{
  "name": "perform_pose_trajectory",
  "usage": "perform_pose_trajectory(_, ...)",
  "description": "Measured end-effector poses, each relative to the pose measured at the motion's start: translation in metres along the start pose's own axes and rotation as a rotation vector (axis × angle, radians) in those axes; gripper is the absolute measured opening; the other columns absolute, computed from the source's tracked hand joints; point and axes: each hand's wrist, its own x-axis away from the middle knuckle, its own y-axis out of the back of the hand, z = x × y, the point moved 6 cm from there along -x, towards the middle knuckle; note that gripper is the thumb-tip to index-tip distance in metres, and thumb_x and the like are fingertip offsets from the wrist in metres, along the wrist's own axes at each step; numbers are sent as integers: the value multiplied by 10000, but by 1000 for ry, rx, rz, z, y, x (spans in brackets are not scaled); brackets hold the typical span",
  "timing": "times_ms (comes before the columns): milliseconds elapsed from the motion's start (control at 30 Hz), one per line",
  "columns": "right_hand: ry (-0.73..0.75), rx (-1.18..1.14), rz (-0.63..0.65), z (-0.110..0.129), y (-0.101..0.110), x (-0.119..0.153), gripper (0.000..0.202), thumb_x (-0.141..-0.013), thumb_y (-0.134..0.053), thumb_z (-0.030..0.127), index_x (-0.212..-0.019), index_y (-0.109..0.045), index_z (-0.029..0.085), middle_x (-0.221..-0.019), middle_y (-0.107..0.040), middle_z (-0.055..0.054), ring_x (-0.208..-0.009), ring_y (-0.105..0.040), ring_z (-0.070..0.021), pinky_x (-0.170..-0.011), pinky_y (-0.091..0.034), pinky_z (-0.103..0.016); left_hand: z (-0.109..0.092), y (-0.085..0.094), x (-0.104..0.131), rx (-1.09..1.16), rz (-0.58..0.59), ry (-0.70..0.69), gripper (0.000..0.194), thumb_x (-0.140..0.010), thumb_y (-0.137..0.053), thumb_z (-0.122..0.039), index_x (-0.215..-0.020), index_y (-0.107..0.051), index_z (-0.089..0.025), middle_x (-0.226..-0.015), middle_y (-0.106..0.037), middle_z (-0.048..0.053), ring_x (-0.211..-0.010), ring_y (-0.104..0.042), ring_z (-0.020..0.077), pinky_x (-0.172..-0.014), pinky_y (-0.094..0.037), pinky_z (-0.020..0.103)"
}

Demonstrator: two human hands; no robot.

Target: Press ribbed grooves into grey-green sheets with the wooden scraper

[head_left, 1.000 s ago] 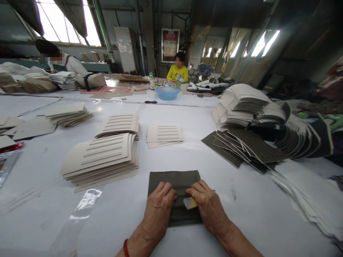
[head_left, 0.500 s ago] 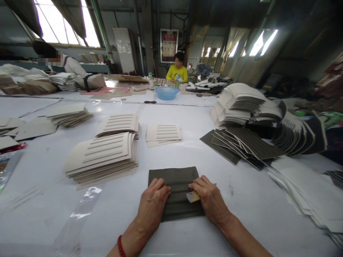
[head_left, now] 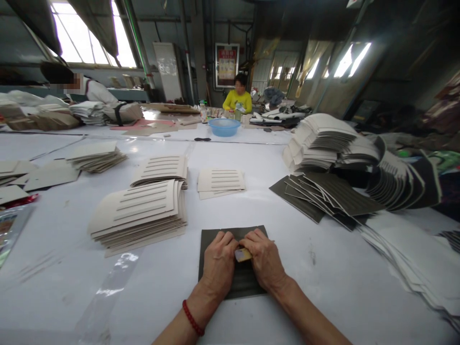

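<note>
A dark grey-green rectangular panel [head_left: 246, 283] with raised ridges lies flat on the white table in front of me. My left hand [head_left: 219, 262] rests on its left half, fingers curled, with the fingertips out of sight. On the right half, my right hand [head_left: 265, 261] is closed around a small flat yellowish scraper-like piece [head_left: 243, 255], whose pale end points left between the hands. The two hands are close together, and the piece's end is near the left fingers. Whether the left hand touches it, I cannot tell.
Stacks of cream slotted panels [head_left: 143, 211] stand at left, with a smaller stack [head_left: 222, 179] ahead. Dark panels [head_left: 323, 191] are fanned out at right, beside white sheets [head_left: 413, 254]. Farther back are a blue basin [head_left: 224, 127] and two people, one in a yellow top [head_left: 237, 100].
My right hand has moved left across the panel with the yellowish piece. My left hand has shifted slightly right and up, so the hands are now nearly together.
</note>
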Motion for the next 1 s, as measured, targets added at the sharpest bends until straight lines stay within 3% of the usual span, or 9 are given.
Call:
perform_pose_trajectory(100,31,2,36,-6,1,0,206,-928,-522,91,-858,-686,194,-841,-612,-35,-881,-511,-210,-759,-433,-314,9,1,2,-18,11,-7,198,-920,-546,-98,-776,-639,-198,-857,-598,21,-855,-543,207,-757,-490,339)
perform_pose_trajectory(267,10,-2,33,-41,18,14,251,-940,-452,41,-938,-673,160,-865,-610,-57,-867,-525,-196,-758,-471,-302,36,17,23,-25,8,27,230,-950,-486,-83,-824,-638,-201,-868,-585,18,-859,-541,188,-773,-493,312)
perform_pose_trajectory(367,-13,5,22,-48,21,13,247,-947,-450,56,-880,-664,158,-829,-598,-59,-845,-512,-205,-741,-464,-314,41,21,27,-25,1,54,205,-953,-500,-101,-821,-629,-190,-868,-583,19,-862,-537,191,-795,-492,328)
perform_pose_trajectory(533,-23,17,16,-29,15,13,243,-921,-478,43,-796,-650,162,-809,-589,-58,-844,-487,-221,-743,-425,-336,28,18,22,-9,10,49,190,-940,-523,-96,-797,-613,-185,-879,-581,17,-871,-532,200,-796,-493,346)
perform_pose_trajectory(700,65,-35,62,-13,17,42,226,-925,-471,65,-911,-674,162,-834,-588,-60,-845,-491,-216,-747,-425,-333,23,24,36,51,52,-23,167,-912,-580,-89,-812,-642,-207,-856,-589,-12,-837,-561,159,-748,-511,269)
perform_pose_trajectory(767,34,-45,59,-11,18,48,216,-928,-476,74,-940,-671,165,-860,-593,-64,-870,-491,-223,-759,-426,-340,19,24,39,58,51,-45,184,-923,-558,-90,-810,-644,-205,-853,-588,-5,-838,-561,163,-741,-513,273)
perform_pose_trajectory(1000,-30,-12,14,6,7,23,175,-921,-518,89,-887,-656,192,-911,-620,-54,-919,-484,-228,-806,-427,-336,1,5,27,56,27,-122,150,-950,-511,-115,-969,-638,-194,-980,-617,32,-948,-532,216,-849,-496,371)
